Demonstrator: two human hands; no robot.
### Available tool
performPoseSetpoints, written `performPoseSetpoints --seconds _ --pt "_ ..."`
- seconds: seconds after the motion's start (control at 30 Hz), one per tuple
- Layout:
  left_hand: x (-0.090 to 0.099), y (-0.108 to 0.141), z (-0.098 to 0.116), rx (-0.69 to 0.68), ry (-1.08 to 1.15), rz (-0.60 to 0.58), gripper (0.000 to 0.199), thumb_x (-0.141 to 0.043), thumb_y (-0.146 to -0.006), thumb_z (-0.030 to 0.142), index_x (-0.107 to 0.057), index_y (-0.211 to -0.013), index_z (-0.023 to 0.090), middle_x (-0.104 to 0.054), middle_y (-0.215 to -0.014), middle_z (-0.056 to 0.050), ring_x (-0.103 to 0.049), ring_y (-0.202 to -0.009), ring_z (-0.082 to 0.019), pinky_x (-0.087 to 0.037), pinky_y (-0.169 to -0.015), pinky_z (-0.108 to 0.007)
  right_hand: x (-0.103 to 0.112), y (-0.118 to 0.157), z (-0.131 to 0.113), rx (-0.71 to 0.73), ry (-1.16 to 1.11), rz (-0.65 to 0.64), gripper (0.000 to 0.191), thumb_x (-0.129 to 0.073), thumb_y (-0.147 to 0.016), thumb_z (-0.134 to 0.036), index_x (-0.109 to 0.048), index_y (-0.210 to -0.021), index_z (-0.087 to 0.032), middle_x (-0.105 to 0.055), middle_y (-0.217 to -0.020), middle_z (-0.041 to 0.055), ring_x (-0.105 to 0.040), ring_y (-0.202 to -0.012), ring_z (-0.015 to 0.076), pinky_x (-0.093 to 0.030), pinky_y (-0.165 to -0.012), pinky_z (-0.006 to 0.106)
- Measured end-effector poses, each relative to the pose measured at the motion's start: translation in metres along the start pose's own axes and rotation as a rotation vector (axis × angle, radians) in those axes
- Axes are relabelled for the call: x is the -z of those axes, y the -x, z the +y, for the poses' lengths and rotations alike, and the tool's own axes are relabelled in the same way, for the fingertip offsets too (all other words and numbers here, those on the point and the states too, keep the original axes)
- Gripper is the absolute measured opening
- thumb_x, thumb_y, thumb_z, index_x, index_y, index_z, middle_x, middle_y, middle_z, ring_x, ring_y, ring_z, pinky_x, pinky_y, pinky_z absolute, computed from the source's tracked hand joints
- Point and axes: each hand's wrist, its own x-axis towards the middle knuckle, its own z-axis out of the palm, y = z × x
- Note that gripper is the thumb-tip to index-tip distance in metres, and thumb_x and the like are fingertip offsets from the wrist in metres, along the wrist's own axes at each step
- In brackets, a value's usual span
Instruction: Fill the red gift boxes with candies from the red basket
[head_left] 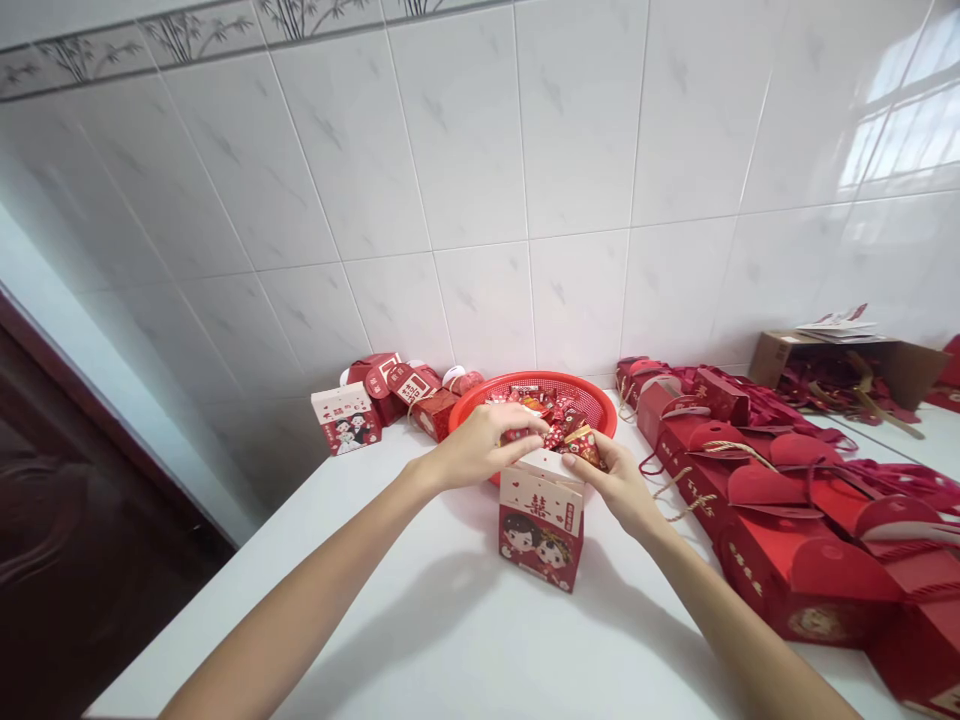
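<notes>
A red and cream gift box (540,530) with two cartoon figures stands upright on the white table, just in front of a red plastic basket (600,405). Wrapped sweets (551,405) in red packaging lie inside the basket. My right hand (619,485) grips a red and gold wrapped sweet (583,445) at the box's upper right edge. Above the box's top left, my left hand (499,440) has its thumb and fingers apart, with nothing visible between them. The inside of the box is hidden from this angle.
Several red gift boxes (806,545) with rope handles fill the table's right side. At the back left stand a small cartoon box (346,418) and more red boxes (435,412). A cardboard carton (765,365) sits at the far right. A tiled wall (480,180) rises behind the table.
</notes>
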Motion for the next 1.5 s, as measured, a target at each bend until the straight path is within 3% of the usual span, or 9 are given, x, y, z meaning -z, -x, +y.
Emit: performPoseSetpoints --seconds 0.07,0.3,0.43,0.67,0.9,1.1,1.23,1.37,1.5 --pt "-0.003 -0.001 0.001 -0.015 0.025 0.063 0.022 -0.054 -0.097 0.027 -0.073 -0.103 0.018 -0.073 -0.101 -0.006 -0.066 -0.095 -0.019 -0.051 -0.087 -0.033 0.000 -0.001 0.002 0.002 0.007 0.005 0.035 -0.074 -0.077 -0.050 -0.060 -0.082 -0.019 -0.060 -0.075 -0.0003 -0.050 -0.068 0.0153 -0.042 -0.063 0.027" --pt "-0.034 0.008 -0.007 -0.074 0.034 0.018 0.026 -0.057 -0.094 0.021 -0.067 -0.119 0.020 -0.073 -0.111 -0.008 -0.066 -0.107 -0.021 -0.052 -0.097 -0.037 -0.001 -0.004 0.003 -0.012 -0.067 0.025 0.038 -0.077 -0.074 -0.052 -0.064 -0.087 -0.019 -0.066 -0.082 0.0016 -0.057 -0.075 0.0184 -0.047 -0.069 0.030" --pt "-0.035 0.015 -0.013 -0.054 0.048 0.026 0.038 -0.061 -0.091 0.021 -0.062 -0.129 0.022 -0.072 -0.121 -0.008 -0.063 -0.118 -0.023 -0.049 -0.105 -0.043 0.000 -0.004 0.004 -0.026 -0.089 0.031 0.039 -0.077 -0.074 -0.053 -0.065 -0.089 -0.020 -0.066 -0.083 0.0017 -0.057 -0.075 0.0188 -0.048 -0.070 0.030" --pt "-0.030 0.027 -0.020 0.111 0.052 0.079 0.019 -0.060 -0.092 0.030 -0.076 -0.089 0.021 -0.063 -0.129 -0.010 -0.060 -0.122 -0.026 -0.048 -0.106 -0.047 -0.002 -0.003 0.006 -0.043 -0.082 0.032 0.040 -0.077 -0.074 -0.053 -0.064 -0.090 -0.019 -0.067 -0.085 0.0024 -0.058 -0.076 0.0191 -0.048 -0.070 0.031" --pt "-0.043 0.038 -0.023 0.331 0.151 0.185 0.018 -0.067 -0.086 0.032 -0.077 -0.080 0.019 -0.066 -0.115 -0.009 -0.065 -0.109 -0.025 -0.053 -0.098 -0.043 -0.002 -0.006 0.001 -0.005 -0.148 0.125 0.032 -0.061 -0.086 -0.053 -0.059 -0.097 -0.023 -0.067 -0.086 0.0029 -0.061 -0.080 0.0204 -0.052 -0.073 0.033" --pt "-0.039 0.044 -0.025 0.340 0.204 0.099 0.036 -0.075 -0.080 0.036 -0.075 -0.113 0.023 -0.062 -0.125 -0.011 -0.061 -0.118 -0.027 -0.051 -0.102 -0.043 -0.012 -0.007 -0.027 0.153 -0.094 0.136 0.027 -0.056 -0.092 -0.051 -0.059 -0.092 -0.024 -0.070 -0.094 0.0054 -0.065 -0.088 0.0215 -0.053 -0.084 0.036" --pt "-0.041 0.047 -0.029 0.323 0.175 0.061 0.038 -0.071 -0.086 0.041 -0.072 -0.120 0.025 -0.060 -0.129 -0.012 -0.055 -0.126 -0.028 -0.046 -0.108 -0.049 -0.030 -0.005 -0.043 0.185 -0.037 -0.012 0.029 -0.057 -0.093 -0.051 -0.065 -0.093 -0.023 -0.070 -0.091 0.0051 -0.066 -0.086 0.0211 -0.053 -0.080 0.034" --pt "-0.042 0.048 -0.030 0.297 0.226 0.034 0.038 -0.070 -0.087 0.040 -0.072 -0.122 0.026 -0.058 -0.135 -0.012 -0.054 -0.128 -0.029 -0.046 -0.109 -0.048 -0.041 -0.006 -0.041 0.211 0.133 -0.114 0.026 -0.059 -0.093 -0.046 -0.068 -0.088 -0.022 -0.071 -0.088 0.0045 -0.066 -0.082 0.0199 -0.051 -0.078 0.033" --pt "-0.041 0.048 -0.026 0.309 0.220 0.031 0.040 -0.070 -0.088 0.040 -0.070 -0.126 0.026 -0.057 -0.135 -0.011 -0.053 -0.131 -0.029 -0.044 -0.111 -0.047 -0.035 -0.007 -0.034 0.204 0.190 -0.051 0.026 -0.059 -0.092 -0.046 -0.069 -0.090 -0.021 -0.072 -0.093 0.0057 -0.067 -0.089 0.0219 -0.052 -0.082 0.035"
